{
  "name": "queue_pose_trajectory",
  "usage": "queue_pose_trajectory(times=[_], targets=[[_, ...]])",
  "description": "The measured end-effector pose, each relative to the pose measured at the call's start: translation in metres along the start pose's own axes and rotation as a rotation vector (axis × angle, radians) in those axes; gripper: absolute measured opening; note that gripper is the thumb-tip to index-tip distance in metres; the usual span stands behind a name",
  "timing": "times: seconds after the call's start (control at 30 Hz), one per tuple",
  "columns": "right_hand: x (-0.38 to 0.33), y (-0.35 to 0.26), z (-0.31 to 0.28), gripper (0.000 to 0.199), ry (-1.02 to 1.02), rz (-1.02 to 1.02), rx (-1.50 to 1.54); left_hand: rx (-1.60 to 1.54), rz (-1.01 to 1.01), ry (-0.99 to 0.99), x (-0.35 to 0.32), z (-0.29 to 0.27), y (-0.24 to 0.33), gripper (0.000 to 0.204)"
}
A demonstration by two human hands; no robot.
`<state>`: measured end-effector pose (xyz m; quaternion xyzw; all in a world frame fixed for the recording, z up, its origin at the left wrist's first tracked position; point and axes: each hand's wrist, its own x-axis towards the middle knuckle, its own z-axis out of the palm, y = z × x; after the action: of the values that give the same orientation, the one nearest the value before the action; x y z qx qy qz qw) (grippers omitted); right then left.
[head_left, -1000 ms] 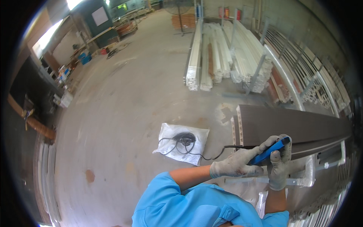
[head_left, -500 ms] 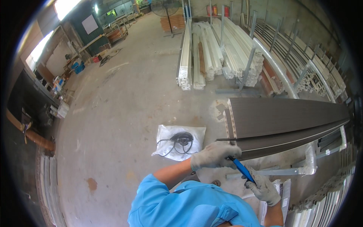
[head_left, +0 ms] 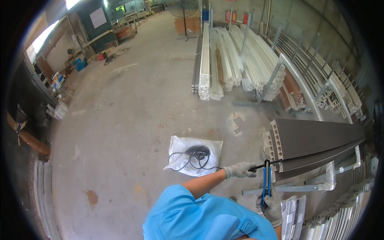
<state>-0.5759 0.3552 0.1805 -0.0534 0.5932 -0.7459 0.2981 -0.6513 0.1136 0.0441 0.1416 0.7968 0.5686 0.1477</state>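
My gloved left hand is closed around the end of a thin black cable, which reaches right toward the dark brown panels. Whether it joins the coiled black cable is hidden. My right hand, also gloved, grips a slim blue-and-black utility knife. The knife stands nearly upright, its top end crossing the cable just right of my left hand. I cannot make out a blade. Beside it, the stacked dark brown panels show hollow cut ends facing left.
The coil lies on a white sack on the concrete floor. Metal supports sit under the panels. Long white profiles are stacked between upright posts at the back, near a standing fan. More profiles lie by my right arm.
My hands have moved apart; the left now holds the cable. The knife has swung from slanted to nearly upright. The view has shifted, so the panels appear further right.
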Motion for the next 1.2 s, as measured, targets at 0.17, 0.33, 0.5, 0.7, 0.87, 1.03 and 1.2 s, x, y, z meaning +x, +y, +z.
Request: queue_pose_trajectory(times=[0.17,0.33,0.5,0.7,0.87,1.03,1.2], targets=[[0.002,0.012,0.026,0.037,0.129,-0.027,-0.129,-0.368,0.009,-0.063,-0.043,-0.025,-0.025,0.048],[-0.002,0.039,0.026,0.023,0.348,-0.021,-0.498,-0.567,0.062,0.027,-0.072,-0.045,-0.026,0.039],[-0.011,0.062,0.042,0.033,0.381,-0.109,-0.673,-0.437,-0.045,0.063,-0.080,-0.059,0.016,0.028],[0.008,0.067,0.051,0.031,0.557,-0.334,-0.886,-0.406,-0.122,0.049,-0.087,-0.062,0.047,0.028],[0.028,0.080,0.031,0.031,0.642,-0.476,-0.950,-0.387,-0.225,0.059,-0.095,-0.061,0.053,0.030],[0.046,0.113,-0.003,0.031,0.624,-0.305,-1.027,-0.436,-0.290,0.010,-0.094,-0.050,0.081,0.031],[0.013,0.174,-0.070,0.035,0.509,0.158,-1.255,-0.614,-0.074,-0.045,-0.106,-0.058,0.132,0.021]])
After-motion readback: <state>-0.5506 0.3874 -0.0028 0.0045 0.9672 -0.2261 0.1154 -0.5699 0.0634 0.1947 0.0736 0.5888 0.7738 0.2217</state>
